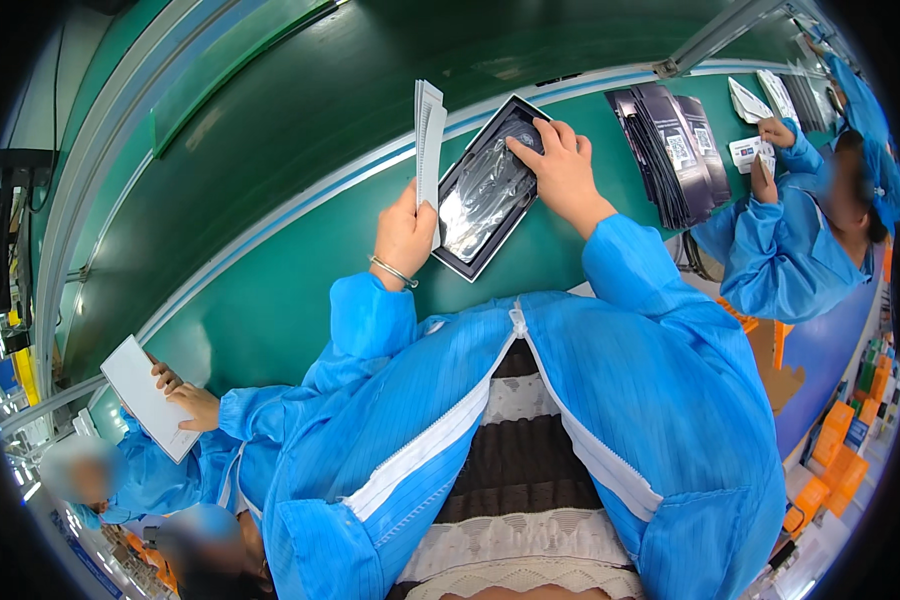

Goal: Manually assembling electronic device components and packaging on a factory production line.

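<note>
- Head view: the left hand [403, 235] gripped a stack of white leaflets [428, 140], held upright.
- The right hand [562, 172] pressed flat, fingers extended, on a bagged item inside the open black box [485, 190].
- The box lay on the green table [270, 300], between both hands.

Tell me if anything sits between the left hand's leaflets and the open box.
Nothing visible does. The left hand holds the white leaflets upright right beside the box, whose tray lies uncovered except where the right hand presses its far end.

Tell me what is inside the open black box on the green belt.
The black box holds something in shiny clear plastic wrap. The right hand covers its far corner; what is under the wrap is unclear.
</note>
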Demonstrator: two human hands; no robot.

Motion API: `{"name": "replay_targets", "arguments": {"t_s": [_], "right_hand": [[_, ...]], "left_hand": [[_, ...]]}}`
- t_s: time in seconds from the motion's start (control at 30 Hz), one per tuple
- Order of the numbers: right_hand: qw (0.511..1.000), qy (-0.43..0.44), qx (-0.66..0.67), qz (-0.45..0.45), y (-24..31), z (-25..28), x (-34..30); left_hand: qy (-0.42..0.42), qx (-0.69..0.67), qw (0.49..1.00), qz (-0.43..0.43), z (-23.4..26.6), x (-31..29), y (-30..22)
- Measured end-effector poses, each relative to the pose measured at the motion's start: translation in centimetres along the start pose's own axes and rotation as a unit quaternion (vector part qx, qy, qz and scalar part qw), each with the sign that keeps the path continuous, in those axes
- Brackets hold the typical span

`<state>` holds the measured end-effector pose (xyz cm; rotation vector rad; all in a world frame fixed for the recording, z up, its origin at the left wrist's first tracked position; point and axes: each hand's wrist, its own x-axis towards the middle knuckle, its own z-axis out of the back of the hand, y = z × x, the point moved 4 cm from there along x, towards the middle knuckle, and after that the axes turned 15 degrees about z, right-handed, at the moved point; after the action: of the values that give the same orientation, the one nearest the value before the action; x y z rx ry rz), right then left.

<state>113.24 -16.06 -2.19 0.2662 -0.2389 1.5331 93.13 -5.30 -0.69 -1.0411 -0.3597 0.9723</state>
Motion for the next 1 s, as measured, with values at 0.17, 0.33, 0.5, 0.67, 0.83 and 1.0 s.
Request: {"name": "replay_targets", "arguments": {"t_s": [0.17,0.33,0.5,0.67,0.83,1.0], "right_hand": [[1.0,0.014,0.001,-0.009,-0.2,0.4,-1.5],[1.0,0.002,0.006,-0.019,-0.4,0.7,-3.1],[0.994,-0.004,0.084,-0.075,-0.5,0.1,-4.3],[0.982,-0.03,0.154,-0.104,-0.5,-0.6,-5.1],[0.964,-0.089,0.219,-0.122,-1.2,-0.7,-5.3],[0.977,-0.087,0.171,-0.097,-1.0,0.0,-4.5]], "left_hand": [[-0.01,0.0,1.0,0.006,-0.3,-0.2,-0.1],[-0.058,0.099,0.985,-0.132,-2.0,-0.5,-1.3],[-0.067,0.347,0.926,-0.135,-6.1,-1.6,-1.6],[-0.048,0.365,0.916,-0.161,-7.2,-1.8,-1.5],[-0.007,0.289,0.95,-0.117,-5.4,-0.8,-2.5],[-0.01,0.285,0.954,-0.091,-4.0,1.2,-2.1]]}}
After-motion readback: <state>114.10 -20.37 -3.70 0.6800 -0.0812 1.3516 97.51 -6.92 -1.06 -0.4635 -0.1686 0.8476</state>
